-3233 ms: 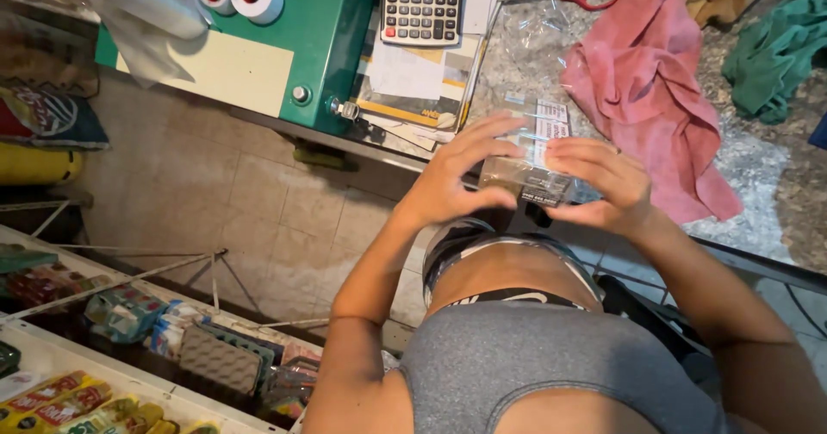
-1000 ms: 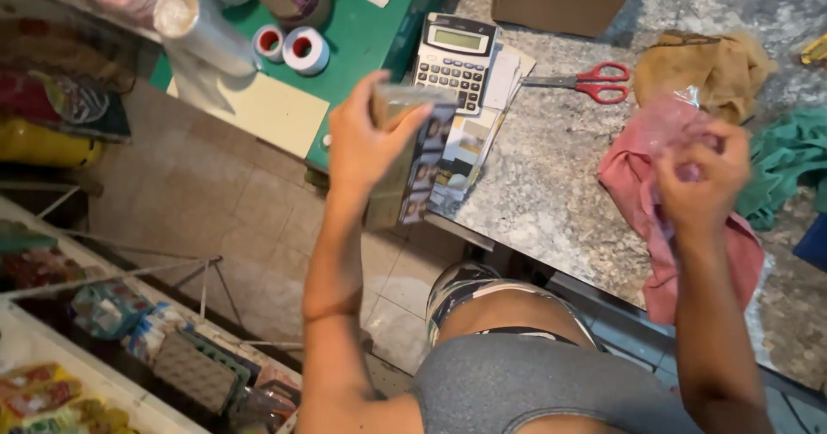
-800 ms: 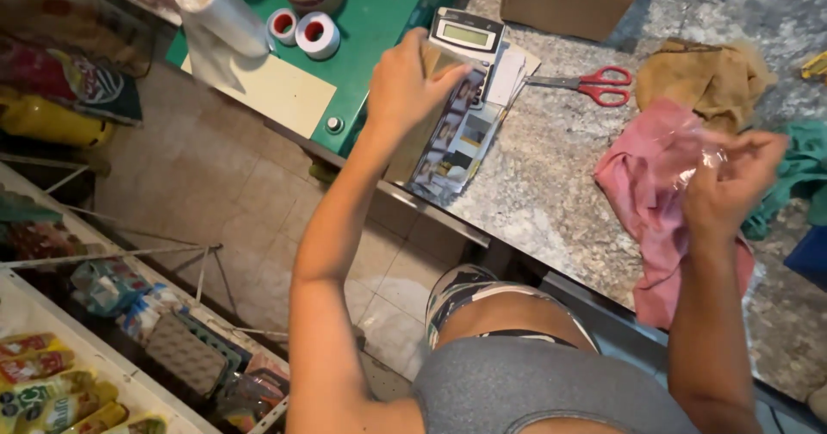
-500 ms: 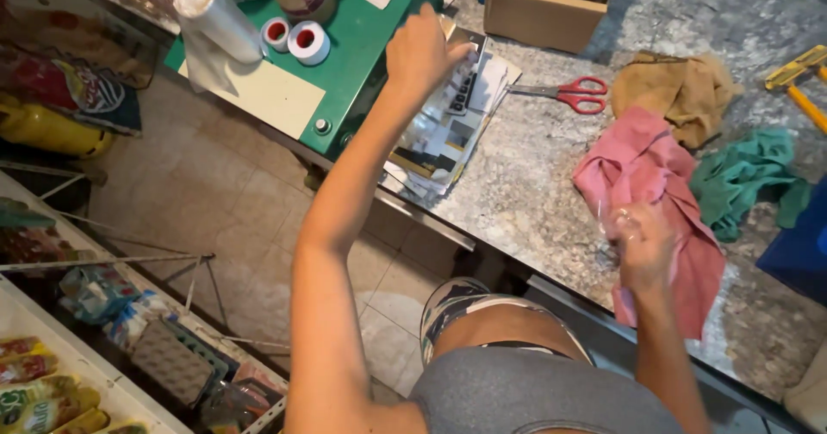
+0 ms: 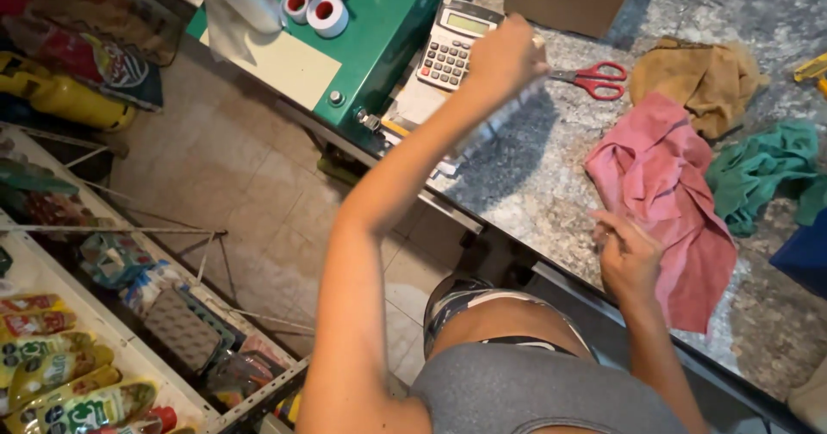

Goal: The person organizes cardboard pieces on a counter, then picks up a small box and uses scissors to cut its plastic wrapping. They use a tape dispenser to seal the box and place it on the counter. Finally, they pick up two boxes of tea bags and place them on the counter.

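Two white tape rolls (image 5: 316, 10) with red cores sit on the green machine top (image 5: 388, 21). Beside it lies one grey calculator (image 5: 454, 45). The left hand (image 5: 506, 55) is stretched out over the stone counter (image 5: 551, 176), fingers curled around a clear flat packet (image 5: 500, 120), which hangs blurred just below the fist. One pair of red-handled scissors (image 5: 594, 78) lies just right of that hand. Three cloths follow: tan (image 5: 702, 77), pink (image 5: 668, 193), green (image 5: 762, 171). The right hand (image 5: 627, 257) rests loosely curled at the pink cloth's near edge; whether it pinches the cloth cannot be told.
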